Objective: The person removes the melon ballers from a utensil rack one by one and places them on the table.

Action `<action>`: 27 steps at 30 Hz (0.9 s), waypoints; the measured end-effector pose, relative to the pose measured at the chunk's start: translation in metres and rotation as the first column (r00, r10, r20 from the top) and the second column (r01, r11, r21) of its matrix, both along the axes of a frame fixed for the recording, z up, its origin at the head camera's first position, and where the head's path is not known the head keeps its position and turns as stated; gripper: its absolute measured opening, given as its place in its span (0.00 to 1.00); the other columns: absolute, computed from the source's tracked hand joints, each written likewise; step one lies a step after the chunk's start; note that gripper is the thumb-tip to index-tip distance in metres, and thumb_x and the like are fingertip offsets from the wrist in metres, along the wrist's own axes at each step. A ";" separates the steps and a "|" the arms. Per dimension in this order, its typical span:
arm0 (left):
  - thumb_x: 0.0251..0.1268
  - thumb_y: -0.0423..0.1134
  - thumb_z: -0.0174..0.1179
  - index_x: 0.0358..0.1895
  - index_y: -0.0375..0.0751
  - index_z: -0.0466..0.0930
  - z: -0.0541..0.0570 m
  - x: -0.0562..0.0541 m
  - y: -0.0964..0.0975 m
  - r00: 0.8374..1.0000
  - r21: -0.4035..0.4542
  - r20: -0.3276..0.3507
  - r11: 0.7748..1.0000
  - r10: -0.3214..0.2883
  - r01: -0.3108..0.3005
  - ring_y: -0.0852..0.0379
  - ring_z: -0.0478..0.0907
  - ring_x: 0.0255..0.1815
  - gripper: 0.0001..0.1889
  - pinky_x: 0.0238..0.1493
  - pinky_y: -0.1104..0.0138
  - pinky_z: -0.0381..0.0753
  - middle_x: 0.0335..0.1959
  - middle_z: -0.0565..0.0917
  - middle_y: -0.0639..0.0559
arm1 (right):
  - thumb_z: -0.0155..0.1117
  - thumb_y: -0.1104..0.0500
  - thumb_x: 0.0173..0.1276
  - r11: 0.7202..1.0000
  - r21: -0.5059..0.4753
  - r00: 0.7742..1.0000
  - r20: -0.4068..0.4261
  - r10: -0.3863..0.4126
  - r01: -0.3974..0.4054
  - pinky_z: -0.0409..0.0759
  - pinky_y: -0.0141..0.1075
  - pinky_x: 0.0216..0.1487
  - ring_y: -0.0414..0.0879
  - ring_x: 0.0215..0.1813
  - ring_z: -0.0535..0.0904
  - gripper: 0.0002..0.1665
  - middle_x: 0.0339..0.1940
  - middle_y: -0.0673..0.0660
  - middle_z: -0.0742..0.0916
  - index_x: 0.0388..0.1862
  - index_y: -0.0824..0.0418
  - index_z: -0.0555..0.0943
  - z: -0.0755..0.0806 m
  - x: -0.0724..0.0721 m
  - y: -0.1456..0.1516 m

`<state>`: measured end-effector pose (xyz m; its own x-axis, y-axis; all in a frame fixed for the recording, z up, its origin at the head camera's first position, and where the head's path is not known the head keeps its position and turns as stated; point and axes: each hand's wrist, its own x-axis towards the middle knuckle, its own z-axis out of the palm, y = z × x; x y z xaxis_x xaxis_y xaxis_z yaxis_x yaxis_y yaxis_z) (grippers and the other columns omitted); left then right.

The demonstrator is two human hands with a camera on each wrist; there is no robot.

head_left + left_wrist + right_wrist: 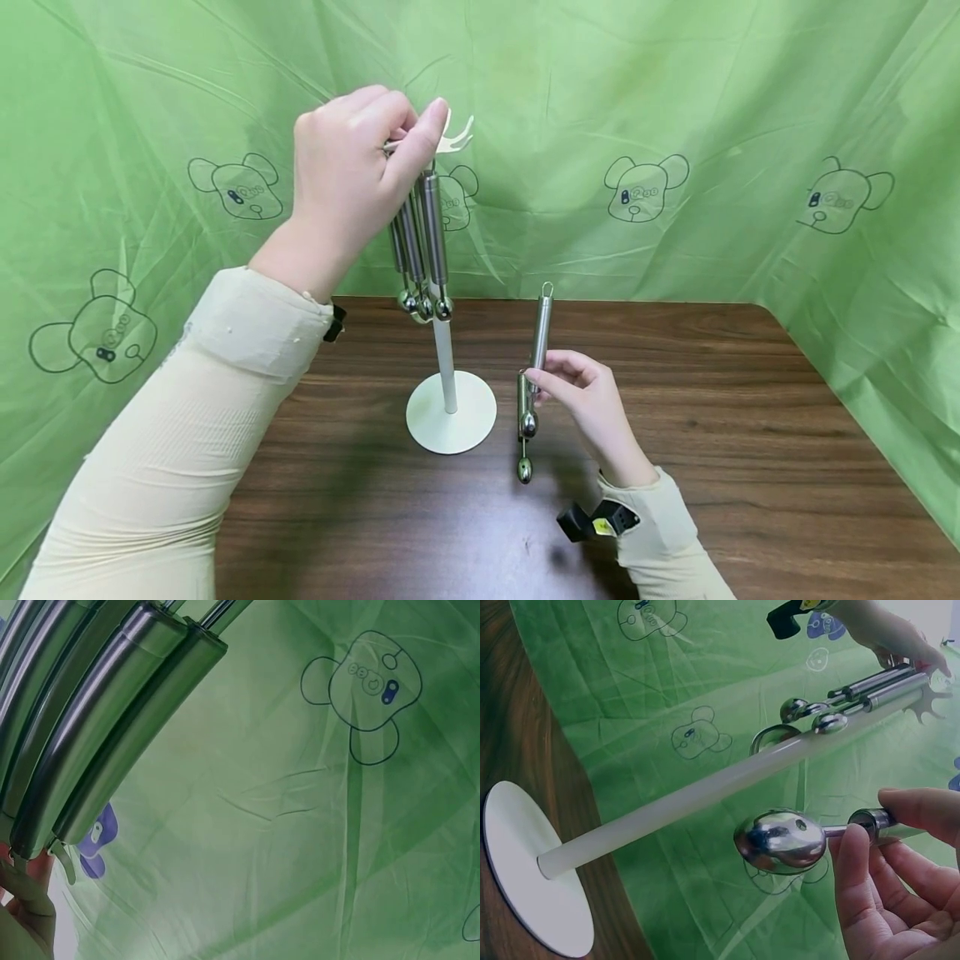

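Green cloth (555,92): left hand (352,158) curled round stand (444,358), right hand (588,396) pinching utensil (542,329); hanging seems underway, next requiring hook (453,147) alignment.

Green cloth (540,75) hangs at the back and down both sides, full of folds. Animal faces (647,192) with round ears are drawn on it in dark lines. The brown tabletop (720,417) has wood stripes, a round far right corner and a bright shiny patch (480,533) near the front.
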<state>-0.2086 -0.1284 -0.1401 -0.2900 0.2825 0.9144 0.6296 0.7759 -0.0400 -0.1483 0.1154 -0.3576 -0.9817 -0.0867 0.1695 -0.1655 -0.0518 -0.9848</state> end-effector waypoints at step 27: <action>0.76 0.49 0.46 0.18 0.36 0.75 -0.002 0.003 0.004 0.998 0.011 -0.048 0.999 0.049 -0.049 0.52 0.61 0.15 0.27 0.19 0.66 0.54 0.16 0.74 0.44 | 0.67 0.68 0.64 0.995 0.068 0.994 0.084 0.068 -0.074 0.86 0.38 0.33 0.41 0.24 0.83 0.19 0.30 0.47 0.86 0.51 0.75 0.77 -0.020 -0.008 0.014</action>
